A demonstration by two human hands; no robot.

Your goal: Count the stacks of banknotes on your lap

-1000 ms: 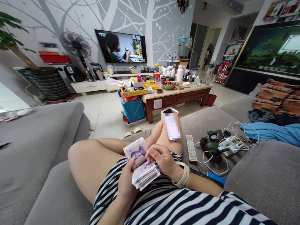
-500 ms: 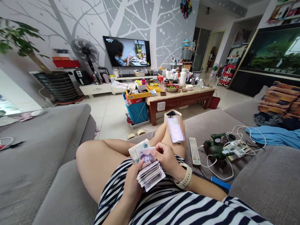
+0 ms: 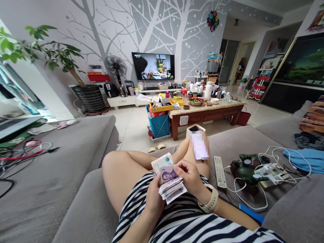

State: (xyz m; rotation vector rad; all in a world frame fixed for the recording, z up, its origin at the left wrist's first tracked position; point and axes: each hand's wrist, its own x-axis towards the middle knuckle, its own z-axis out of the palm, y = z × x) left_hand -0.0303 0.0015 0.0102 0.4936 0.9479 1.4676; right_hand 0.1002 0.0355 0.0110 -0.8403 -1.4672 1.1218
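Observation:
A stack of banknotes (image 3: 172, 189) is folded over in my left hand (image 3: 155, 195), above my striped clothing. My left thumb presses on the notes from the side. A purple note (image 3: 168, 173) marked 5 stands up from the stack, and my right hand (image 3: 187, 175) pinches its right edge between thumb and fingers. Behind it sticks up a paler, bluish note (image 3: 162, 162). My right wrist wears a cream watch band (image 3: 212, 199). A phone (image 3: 199, 145) with a blurred screen rests on my lower leg, beyond my hands.
To my right on the grey sofa (image 3: 234, 135) lie a remote control (image 3: 220, 172), a dark green figure-like object (image 3: 245, 168) and white cables. A cluttered coffee table (image 3: 207, 116) stands ahead, a blue bin (image 3: 159, 125) beside it. Cables (image 3: 37, 146) lie on the left sofa section.
The whole view has swung left, so everything sits farther right in the picture. Both hands keep hold of the notes, with the right still pinching the purple one.

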